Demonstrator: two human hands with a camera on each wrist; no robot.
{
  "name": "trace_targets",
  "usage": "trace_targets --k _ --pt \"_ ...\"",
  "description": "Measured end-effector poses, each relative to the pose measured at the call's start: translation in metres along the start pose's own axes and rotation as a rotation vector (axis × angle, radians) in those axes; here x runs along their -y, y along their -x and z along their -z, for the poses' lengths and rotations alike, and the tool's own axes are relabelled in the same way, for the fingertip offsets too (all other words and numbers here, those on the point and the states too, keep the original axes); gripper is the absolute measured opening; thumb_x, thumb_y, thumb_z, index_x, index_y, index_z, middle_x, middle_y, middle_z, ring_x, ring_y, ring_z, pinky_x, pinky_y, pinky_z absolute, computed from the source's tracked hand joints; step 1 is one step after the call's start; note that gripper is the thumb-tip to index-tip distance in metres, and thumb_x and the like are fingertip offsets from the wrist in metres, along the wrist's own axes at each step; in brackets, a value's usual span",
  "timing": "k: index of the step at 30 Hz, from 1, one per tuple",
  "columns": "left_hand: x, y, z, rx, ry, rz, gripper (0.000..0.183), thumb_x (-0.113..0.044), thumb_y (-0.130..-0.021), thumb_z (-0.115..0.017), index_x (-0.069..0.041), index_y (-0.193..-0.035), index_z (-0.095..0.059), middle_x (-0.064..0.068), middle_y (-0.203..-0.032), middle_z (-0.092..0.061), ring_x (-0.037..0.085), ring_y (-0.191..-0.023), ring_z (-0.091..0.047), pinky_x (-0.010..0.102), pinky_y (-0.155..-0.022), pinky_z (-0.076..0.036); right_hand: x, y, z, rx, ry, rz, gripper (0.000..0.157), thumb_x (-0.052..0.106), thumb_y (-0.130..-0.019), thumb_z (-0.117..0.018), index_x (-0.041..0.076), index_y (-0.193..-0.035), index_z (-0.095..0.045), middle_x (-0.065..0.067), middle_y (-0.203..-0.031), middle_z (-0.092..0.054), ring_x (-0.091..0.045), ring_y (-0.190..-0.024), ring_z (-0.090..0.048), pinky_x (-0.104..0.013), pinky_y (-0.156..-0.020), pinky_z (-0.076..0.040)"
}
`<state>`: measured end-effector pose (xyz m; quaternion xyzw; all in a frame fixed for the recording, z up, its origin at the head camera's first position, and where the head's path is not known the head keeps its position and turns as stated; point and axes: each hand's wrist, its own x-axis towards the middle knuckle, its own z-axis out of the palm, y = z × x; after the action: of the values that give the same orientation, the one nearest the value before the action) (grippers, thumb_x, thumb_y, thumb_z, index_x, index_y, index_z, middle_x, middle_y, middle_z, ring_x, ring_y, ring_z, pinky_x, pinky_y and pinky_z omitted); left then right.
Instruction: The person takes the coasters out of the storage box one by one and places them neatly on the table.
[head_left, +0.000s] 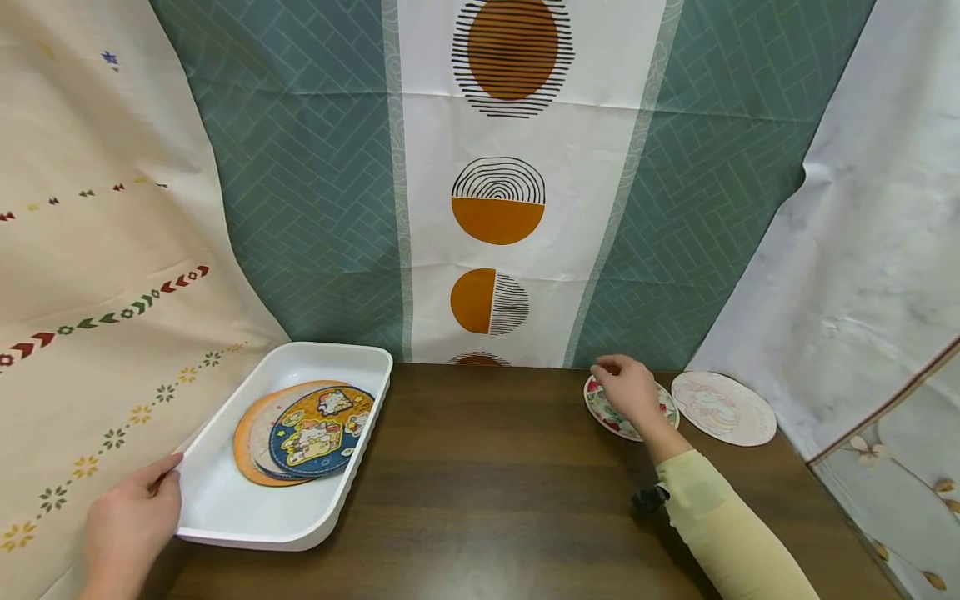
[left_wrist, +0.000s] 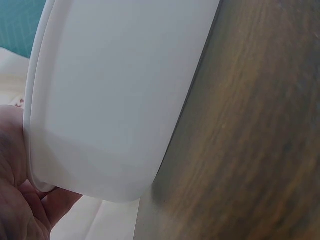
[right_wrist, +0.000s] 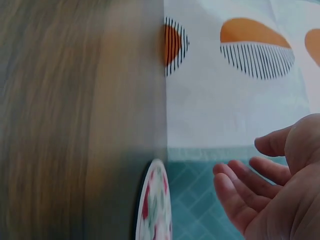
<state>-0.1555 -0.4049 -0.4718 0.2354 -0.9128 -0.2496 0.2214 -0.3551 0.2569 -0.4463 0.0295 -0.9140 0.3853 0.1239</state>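
Observation:
My left hand (head_left: pixel 135 517) grips the near left rim of a white rectangular tray (head_left: pixel 217 508). In the left wrist view, that hand's thumb and fingers are at the corner of the tray (left_wrist: pixel 120 100). Inside the tray lie several overlapping round mats, with a blue and orange cartoon mat (head_left: pixel 318 437) on top. Over on the right, my right hand (head_left: pixel 628 390) is above a round mat with a red and green pattern (head_left: pixel 611 415), partly covering it. Its fingers are loosely bent with nothing between them in the right wrist view, apart from the patterned mat (right_wrist: pixel 156 210).
A whitish round mat with a pink drawing (head_left: pixel 723 408) lies right of the patterned one. The brown wooden table (head_left: pixel 480 483) stretches between tray and mats. Patterned cloths hang behind and on both sides, including a cream cloth (head_left: pixel 112 250) close to the tray.

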Motion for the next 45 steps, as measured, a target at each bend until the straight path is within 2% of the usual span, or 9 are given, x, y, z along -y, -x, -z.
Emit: trace_targets --k 2,4,9,14,20,27,32,34,45 --pt "0.000 0.000 0.000 0.000 0.001 0.004 0.036 -0.011 -0.109 -0.056 0.006 -0.137 -0.071 0.032 -0.143 -0.064 0.064 -0.133 -0.056 0.071 -0.103 -0.046 0.005 -0.001 -0.004 0.002 -0.005 0.020 0.042 0.032 -0.112 -0.065 0.001 -0.141 -0.073 -0.022 -0.132 -0.077 -0.042 -0.122 -0.070 -0.060 -0.102 -0.057" --pt "0.000 0.000 0.000 -0.001 0.001 0.002 0.036 -0.011 -0.109 -0.056 0.005 -0.138 -0.071 0.032 -0.143 -0.064 0.065 -0.132 -0.055 0.071 -0.102 -0.047 0.012 -0.001 -0.009 0.010 -0.027 0.028 0.042 0.030 -0.112 -0.066 0.001 -0.141 -0.073 -0.021 -0.131 -0.077 -0.041 -0.121 -0.071 -0.060 -0.103 -0.057" --pt "0.000 0.001 0.001 -0.007 0.003 -0.013 0.036 -0.011 -0.108 -0.056 0.005 -0.137 -0.072 0.032 -0.141 -0.064 0.065 -0.131 -0.055 0.071 -0.100 -0.047 0.029 0.001 -0.022 0.029 -0.065 0.065 0.040 0.027 -0.110 -0.069 0.000 -0.140 -0.074 -0.019 -0.128 -0.079 -0.038 -0.116 -0.074 -0.058 -0.101 -0.059" --pt "0.000 0.001 0.001 -0.010 0.004 -0.014 0.036 -0.010 -0.108 -0.056 0.006 -0.136 -0.072 0.032 -0.141 -0.065 0.064 -0.133 -0.055 0.071 -0.101 -0.047 0.048 0.003 -0.037 0.045 -0.096 0.116 0.036 0.024 -0.108 -0.072 0.000 -0.135 -0.076 -0.019 -0.129 -0.079 -0.039 -0.119 -0.074 -0.057 -0.103 -0.059" --pt "-0.002 0.001 0.001 -0.019 0.006 -0.024 0.035 -0.009 -0.108 -0.056 0.006 -0.135 -0.072 0.032 -0.140 -0.066 0.063 -0.133 -0.056 0.070 -0.101 -0.047 0.070 0.008 -0.056 0.104 -0.163 0.160 0.034 0.021 -0.107 -0.075 0.000 -0.134 -0.076 -0.018 -0.129 -0.079 -0.039 -0.119 -0.074 -0.057 -0.101 -0.061" --pt "-0.003 0.001 0.002 0.001 0.008 -0.006 0.036 -0.009 -0.109 -0.055 0.007 -0.137 -0.070 0.033 -0.142 -0.064 0.063 -0.135 -0.054 0.071 -0.105 -0.046 0.093 0.012 -0.079 0.176 -0.204 0.202 0.032 0.022 -0.106 -0.077 0.004 -0.132 -0.077 -0.012 -0.125 -0.080 -0.034 -0.116 -0.074 -0.053 -0.102 -0.061" --pt "0.000 0.001 0.002 0.002 0.002 -0.031 0.036 -0.010 -0.108 -0.056 0.007 -0.136 -0.071 0.034 -0.142 -0.063 0.065 -0.131 -0.055 0.071 -0.102 -0.046 0.108 0.017 -0.092 0.209 -0.244 0.226 0.033 0.021 -0.104 -0.079 0.005 -0.133 -0.076 -0.009 -0.124 -0.079 -0.033 -0.117 -0.074 -0.053 -0.106 -0.059" --pt "0.001 0.001 0.003 -0.014 0.003 -0.051 0.035 -0.009 -0.108 -0.056 0.007 -0.135 -0.072 0.034 -0.140 -0.065 0.066 -0.128 -0.057 0.071 -0.099 -0.047 0.113 0.020 -0.097 0.223 -0.252 0.238 0.034 0.022 -0.105 -0.079 0.006 -0.135 -0.076 -0.008 -0.126 -0.079 -0.033 -0.118 -0.074 -0.053 -0.106 -0.060" --pt "-0.001 0.002 0.003 0.001 0.000 -0.019 0.036 -0.011 -0.108 -0.057 0.004 -0.136 -0.073 0.032 -0.140 -0.065 0.065 -0.129 -0.058 0.071 -0.097 -0.048 0.141 0.033 -0.118 0.333 -0.305 0.268 0.040 0.030 -0.107 -0.077 0.013 -0.142 -0.072 -0.003 -0.138 -0.075 -0.027 -0.126 -0.073 -0.050 -0.106 -0.061"
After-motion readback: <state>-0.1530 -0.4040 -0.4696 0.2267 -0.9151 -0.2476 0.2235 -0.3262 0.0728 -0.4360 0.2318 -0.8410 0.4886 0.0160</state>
